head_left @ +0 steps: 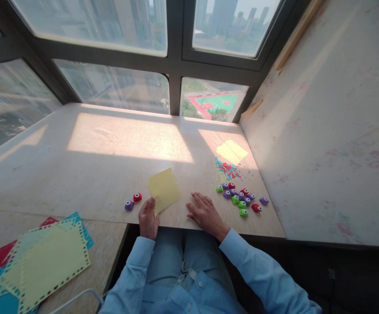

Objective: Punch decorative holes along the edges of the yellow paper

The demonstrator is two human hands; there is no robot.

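A square sheet of yellow paper (165, 188) is pinched at its lower left corner by my left hand (148, 218). Small punched holes show along its right edge. My right hand (205, 212) lies palm down on the wooden table (117, 174), fingers stretched out, a little right of the sheet and apart from it. Left of the sheet sit two small craft punches, a red one (137, 197) and a purple one (129, 205). Beyond my right hand is a cluster of several more punches (240, 196) in green, purple and red.
Red, blue and yellow paper bits (229, 169) lie scattered at the right, below some yellow sheets (231, 151). A pile of hole-edged coloured paper (55, 264) rests at lower left, near a white cable (78, 296). Windows (110, 85) border the back; a patterned wall (323, 152) stands right.
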